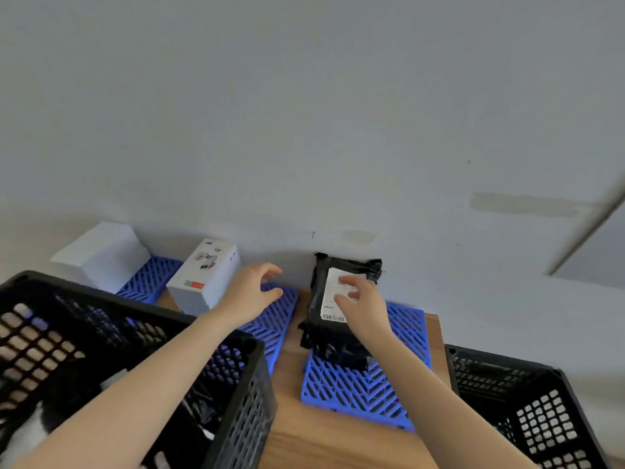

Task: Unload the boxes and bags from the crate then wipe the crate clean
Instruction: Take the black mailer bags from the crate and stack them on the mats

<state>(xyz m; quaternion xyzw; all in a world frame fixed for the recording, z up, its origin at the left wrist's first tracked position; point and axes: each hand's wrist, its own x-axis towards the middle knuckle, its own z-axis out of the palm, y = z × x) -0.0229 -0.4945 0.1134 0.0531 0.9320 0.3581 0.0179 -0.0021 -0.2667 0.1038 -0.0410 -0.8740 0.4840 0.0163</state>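
Black crate bottom left, some contents still inside. Two white boxes stand on blue mats against the wall. Left hand open, empty, hovering over a mat. Right hand fingers spread on black bag on its mat; grip unclear. Second crate far right.

Storeroom or packing area, labelled parcel bag, black crates, blue mats
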